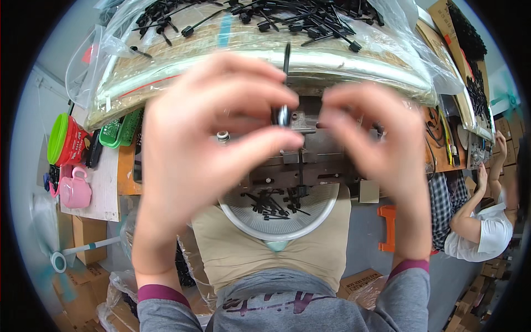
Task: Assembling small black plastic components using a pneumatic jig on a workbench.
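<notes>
Narrow gap open between left hand [191, 124] and right hand [381, 130], above metal fixture [326, 152]. Plastic-wrapped tray [359, 63] bars the far side; white mesh basket [276, 234] crowds the lap side.

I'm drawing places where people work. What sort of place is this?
Probably a small workshop or factory: many look-alike black parts lie heaped together, more sit in a white basket, and there are cardboard boxes around.
</notes>
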`<action>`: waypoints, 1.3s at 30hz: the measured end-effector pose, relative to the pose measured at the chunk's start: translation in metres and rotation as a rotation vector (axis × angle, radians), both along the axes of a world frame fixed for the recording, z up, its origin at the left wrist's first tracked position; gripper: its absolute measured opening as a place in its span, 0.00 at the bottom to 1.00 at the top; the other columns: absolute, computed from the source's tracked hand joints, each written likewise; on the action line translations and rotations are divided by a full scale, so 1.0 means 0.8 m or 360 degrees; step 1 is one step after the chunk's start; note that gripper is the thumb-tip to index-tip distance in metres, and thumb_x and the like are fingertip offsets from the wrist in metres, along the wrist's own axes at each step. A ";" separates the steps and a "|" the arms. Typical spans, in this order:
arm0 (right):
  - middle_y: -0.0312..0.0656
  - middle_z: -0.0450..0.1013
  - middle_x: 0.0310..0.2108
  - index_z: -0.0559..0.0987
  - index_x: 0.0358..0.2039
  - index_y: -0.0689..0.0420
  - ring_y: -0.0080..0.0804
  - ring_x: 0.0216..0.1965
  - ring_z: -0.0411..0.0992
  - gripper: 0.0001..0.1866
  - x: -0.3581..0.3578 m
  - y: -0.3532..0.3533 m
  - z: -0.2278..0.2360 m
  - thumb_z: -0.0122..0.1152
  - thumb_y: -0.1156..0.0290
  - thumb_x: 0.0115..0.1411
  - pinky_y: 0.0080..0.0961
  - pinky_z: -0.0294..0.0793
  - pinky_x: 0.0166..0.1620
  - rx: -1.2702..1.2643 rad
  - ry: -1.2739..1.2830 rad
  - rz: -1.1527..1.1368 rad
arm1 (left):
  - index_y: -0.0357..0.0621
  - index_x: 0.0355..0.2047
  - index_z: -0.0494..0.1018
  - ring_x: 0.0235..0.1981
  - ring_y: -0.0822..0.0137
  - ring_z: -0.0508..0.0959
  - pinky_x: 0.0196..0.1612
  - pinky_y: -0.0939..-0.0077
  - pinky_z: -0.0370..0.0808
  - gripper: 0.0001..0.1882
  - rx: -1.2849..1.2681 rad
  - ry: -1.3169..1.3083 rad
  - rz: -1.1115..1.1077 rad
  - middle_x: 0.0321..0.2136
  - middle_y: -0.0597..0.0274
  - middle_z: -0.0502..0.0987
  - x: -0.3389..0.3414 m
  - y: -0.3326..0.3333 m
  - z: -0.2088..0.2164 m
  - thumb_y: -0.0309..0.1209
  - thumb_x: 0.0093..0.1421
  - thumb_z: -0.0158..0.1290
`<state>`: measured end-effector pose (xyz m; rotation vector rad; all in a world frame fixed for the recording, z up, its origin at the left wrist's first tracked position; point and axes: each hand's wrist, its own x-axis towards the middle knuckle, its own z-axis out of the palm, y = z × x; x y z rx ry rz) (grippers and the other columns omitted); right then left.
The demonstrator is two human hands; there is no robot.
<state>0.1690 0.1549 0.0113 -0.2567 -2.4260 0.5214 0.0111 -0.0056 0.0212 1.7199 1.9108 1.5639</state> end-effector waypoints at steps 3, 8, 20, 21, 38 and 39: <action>0.34 0.78 0.30 0.82 0.38 0.59 0.16 0.25 0.72 0.08 -0.061 0.069 0.033 0.66 0.71 0.59 0.15 0.69 0.25 0.0484 0.0342 -0.0054 | 0.36 0.38 0.80 0.39 0.62 0.84 0.40 0.75 0.82 0.16 -0.0081 0.0393 -0.0014 0.51 0.48 0.78 0.034 -0.023 -0.028 0.21 0.46 0.67; 0.53 0.79 0.38 0.79 0.40 0.62 0.50 0.42 0.77 0.17 -0.169 0.111 0.065 0.67 0.72 0.47 0.39 0.78 0.43 0.0714 -0.0246 -0.0210 | 0.37 0.34 0.78 0.35 0.61 0.84 0.35 0.74 0.80 0.13 -0.0226 0.0558 0.0082 0.53 0.48 0.77 0.085 -0.040 -0.082 0.25 0.48 0.66; 0.55 0.79 0.32 0.83 0.33 0.64 0.49 0.38 0.78 0.11 -0.145 0.101 0.067 0.63 0.74 0.48 0.36 0.77 0.43 0.0475 -0.0743 -0.0177 | 0.41 0.34 0.78 0.22 0.66 0.79 0.29 0.77 0.76 0.14 -0.0334 0.0793 0.0206 0.54 0.49 0.77 0.094 -0.016 -0.122 0.27 0.45 0.66; 0.54 0.79 0.31 0.82 0.33 0.64 0.47 0.34 0.78 0.10 -0.139 0.105 0.069 0.64 0.73 0.49 0.35 0.77 0.40 0.0441 -0.0512 -0.0142 | 0.41 0.33 0.78 0.21 0.66 0.79 0.28 0.77 0.76 0.14 -0.0327 0.0802 0.0205 0.54 0.50 0.77 0.095 -0.015 -0.122 0.27 0.45 0.66; 0.35 0.75 0.28 0.78 0.39 0.63 0.19 0.23 0.72 0.11 -0.057 0.134 0.055 0.64 0.68 0.61 0.14 0.71 0.27 -0.1380 0.0401 0.0290 | 0.40 0.54 0.74 0.46 0.63 0.81 0.41 0.71 0.81 0.32 0.0131 0.0243 0.0269 0.57 0.50 0.74 0.063 -0.018 -0.063 0.27 0.47 0.70; 0.31 0.74 0.26 0.79 0.40 0.62 0.14 0.20 0.69 0.11 -0.047 0.111 0.051 0.63 0.68 0.62 0.11 0.68 0.23 -0.1349 0.0383 0.0375 | 0.39 0.57 0.72 0.51 0.61 0.78 0.44 0.70 0.81 0.35 0.0180 0.0194 0.0309 0.58 0.50 0.73 0.055 -0.018 -0.057 0.26 0.47 0.70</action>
